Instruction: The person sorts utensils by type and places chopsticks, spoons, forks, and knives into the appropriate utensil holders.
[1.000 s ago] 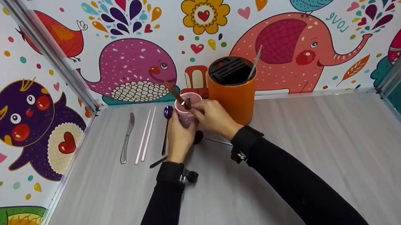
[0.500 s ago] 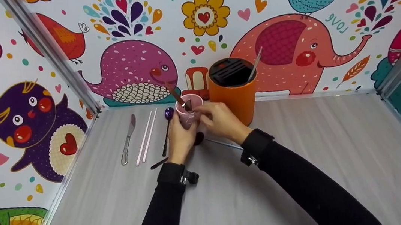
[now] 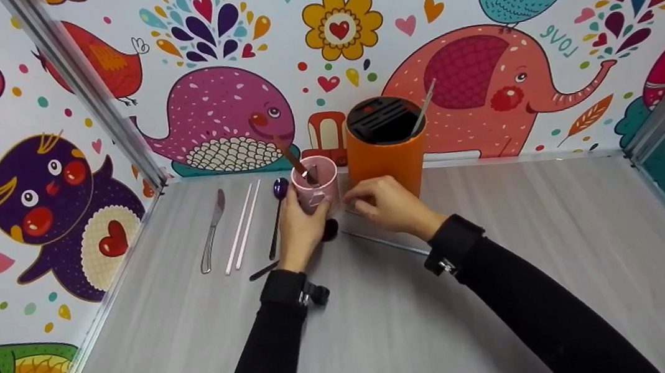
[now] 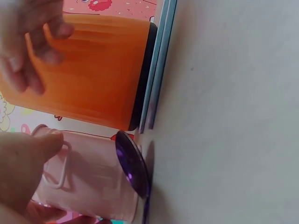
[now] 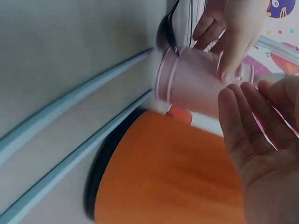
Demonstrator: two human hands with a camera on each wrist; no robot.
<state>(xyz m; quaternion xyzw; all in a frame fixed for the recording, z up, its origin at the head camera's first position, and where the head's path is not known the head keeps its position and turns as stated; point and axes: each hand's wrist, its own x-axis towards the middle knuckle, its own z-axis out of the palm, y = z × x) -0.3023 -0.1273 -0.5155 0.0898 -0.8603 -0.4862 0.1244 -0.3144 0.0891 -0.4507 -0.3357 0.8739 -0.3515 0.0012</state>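
Observation:
My left hand grips a pink cup from its near side, with the thumb by the cup's small handle. A tool with a slim brown handle leans in the cup, its flat dark end inside. My right hand hangs just right of the cup, in front of an orange utensil holder. Its fingers are loosely bent and hold nothing, as the right wrist view also shows. A dark purple spoon lies at the cup's base, part of it hidden under my left hand in the head view.
Two light blue sticks lie right of the spoon. To the left are a table knife, two pale pink sticks and another purple spoon. A pale stick stands in the holder's black top. Patterned walls enclose the table.
My right hand has come away from the cup's rim, moving right and toward me, and its fingers have loosened. My left hand keeps gripping the cup in the same spot.

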